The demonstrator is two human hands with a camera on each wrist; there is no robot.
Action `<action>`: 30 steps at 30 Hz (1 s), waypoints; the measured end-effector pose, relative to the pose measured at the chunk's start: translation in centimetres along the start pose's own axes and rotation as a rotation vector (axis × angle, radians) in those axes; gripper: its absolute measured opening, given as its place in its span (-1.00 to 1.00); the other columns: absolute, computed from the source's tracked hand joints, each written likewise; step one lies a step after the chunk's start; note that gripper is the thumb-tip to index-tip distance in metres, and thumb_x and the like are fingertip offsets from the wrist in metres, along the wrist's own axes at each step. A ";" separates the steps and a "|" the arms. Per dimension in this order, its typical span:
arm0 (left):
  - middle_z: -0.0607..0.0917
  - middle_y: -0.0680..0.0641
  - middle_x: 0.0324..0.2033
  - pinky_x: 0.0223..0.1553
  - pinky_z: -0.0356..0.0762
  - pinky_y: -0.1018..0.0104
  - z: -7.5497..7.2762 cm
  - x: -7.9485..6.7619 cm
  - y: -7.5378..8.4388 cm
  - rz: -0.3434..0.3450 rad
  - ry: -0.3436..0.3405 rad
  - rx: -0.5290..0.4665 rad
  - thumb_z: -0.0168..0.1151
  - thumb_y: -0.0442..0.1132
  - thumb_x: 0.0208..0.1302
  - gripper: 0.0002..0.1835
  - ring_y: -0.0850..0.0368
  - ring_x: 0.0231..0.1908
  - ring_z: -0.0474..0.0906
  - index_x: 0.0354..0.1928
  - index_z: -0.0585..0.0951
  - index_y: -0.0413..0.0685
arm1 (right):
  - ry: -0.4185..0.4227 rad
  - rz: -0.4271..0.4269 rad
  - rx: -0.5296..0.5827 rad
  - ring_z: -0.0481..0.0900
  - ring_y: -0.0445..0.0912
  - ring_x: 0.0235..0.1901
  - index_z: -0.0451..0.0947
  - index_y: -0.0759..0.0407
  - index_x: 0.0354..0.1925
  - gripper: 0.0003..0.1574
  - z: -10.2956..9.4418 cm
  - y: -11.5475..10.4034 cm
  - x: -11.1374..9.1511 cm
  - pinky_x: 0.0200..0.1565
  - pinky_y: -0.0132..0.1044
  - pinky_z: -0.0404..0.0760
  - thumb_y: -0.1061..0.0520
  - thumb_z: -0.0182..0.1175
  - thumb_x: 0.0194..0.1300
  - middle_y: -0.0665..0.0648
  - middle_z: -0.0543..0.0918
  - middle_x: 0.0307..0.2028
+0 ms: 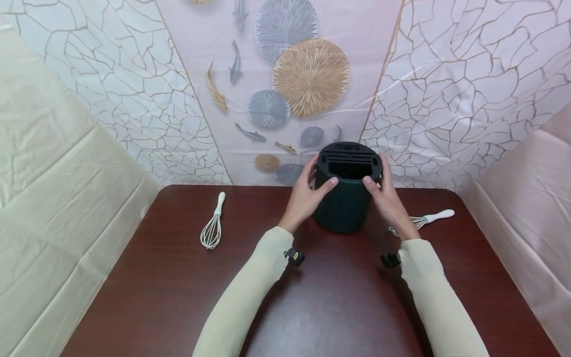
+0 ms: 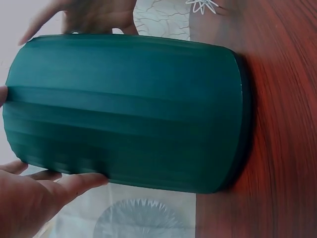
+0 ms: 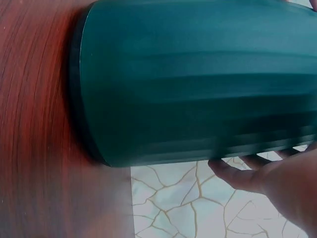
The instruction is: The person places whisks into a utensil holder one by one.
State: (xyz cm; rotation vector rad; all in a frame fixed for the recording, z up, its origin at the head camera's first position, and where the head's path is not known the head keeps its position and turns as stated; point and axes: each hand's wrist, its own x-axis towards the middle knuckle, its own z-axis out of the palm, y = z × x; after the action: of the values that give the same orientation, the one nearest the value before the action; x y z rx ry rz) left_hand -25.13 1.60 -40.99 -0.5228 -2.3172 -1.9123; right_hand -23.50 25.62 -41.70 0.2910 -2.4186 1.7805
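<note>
A dark green, round utensil holder [image 1: 342,208] with a black slotted top [image 1: 350,153] stands upright at the back of the table. My left hand [image 1: 308,196] grips its left side near the top, thumb on the front of the rim. On the opposite side my right hand [image 1: 387,198] holds it the same way, with the fingers round the back. In the left wrist view the ribbed green wall [image 2: 129,109] fills the middle, its base right at the wood. The right wrist view shows fingers [image 3: 237,176] against the wall.
One white whisk [image 1: 212,228] lies on the brown table [image 1: 330,307] to the left. Another white whisk [image 1: 439,215] lies at the right, partly hidden behind my right wrist. Patterned cloth [image 1: 446,74] hangs directly behind the table, and pale cloth walls [image 1: 53,198] flank both sides.
</note>
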 end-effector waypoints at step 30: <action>0.36 0.17 0.54 0.43 0.40 -0.04 -5.2 -3.7 -0.6 0.008 0.060 -0.038 0.40 0.04 0.44 -0.18 0.08 0.52 0.32 0.64 0.25 0.33 | -0.027 -0.061 0.070 0.30 0.19 0.51 -0.27 -0.33 0.71 0.19 5.5 -1.2 -0.6 0.41 0.23 0.39 0.00 0.31 0.51 0.17 0.13 0.63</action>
State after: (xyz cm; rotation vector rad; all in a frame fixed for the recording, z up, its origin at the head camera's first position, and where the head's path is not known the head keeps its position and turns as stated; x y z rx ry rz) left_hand -22.63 -4.23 -41.52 -0.4704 -2.2434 -1.9436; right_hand -22.56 20.10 -42.32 0.3937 -2.3420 1.8489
